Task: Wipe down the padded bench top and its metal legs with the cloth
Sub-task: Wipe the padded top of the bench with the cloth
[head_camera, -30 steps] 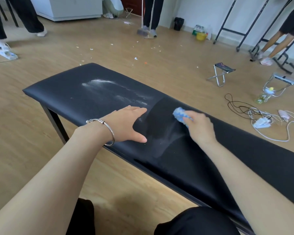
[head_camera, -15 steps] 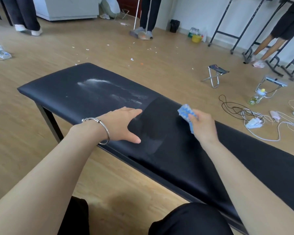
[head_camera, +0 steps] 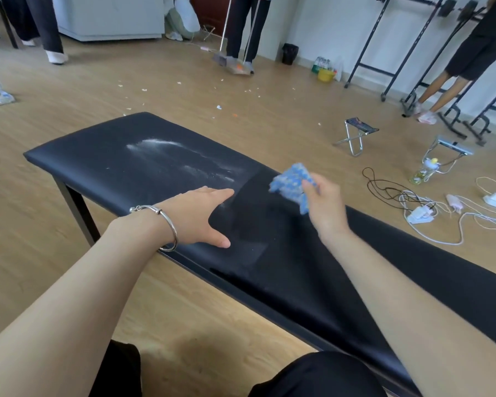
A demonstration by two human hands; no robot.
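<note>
Pale wood-look flooring (head_camera: 184,96) fills the room, littered with small white scraps at the far middle. Across it, from far left to near right, runs the long bench top (head_camera: 98,156), padded in black. A black metal leg (head_camera: 78,207) shows under its left end. A streak of white dust (head_camera: 166,150) lies on the left half of the padding, while the part to the right of it looks darker.

At the far right stand black wheeled racks (head_camera: 384,53), and other people's legs show along the far edge, one pair beside a broom (head_camera: 221,57).

The left hand (head_camera: 195,216) lies flat on the near middle of the bench top, fingers straight and together, thumb spread towards the near edge. The right hand (head_camera: 324,204) is just to its right, fingers curled round a blue-and-white cloth (head_camera: 291,181). The cloth is blurred and appears raised off the padding, over the bench's far edge.

On the floor to the right are a small folding stool (head_camera: 358,133), a tangle of black and white cables (head_camera: 390,190) and a white power strip (head_camera: 418,216). A silver bangle (head_camera: 169,224) circles the left wrist.
</note>
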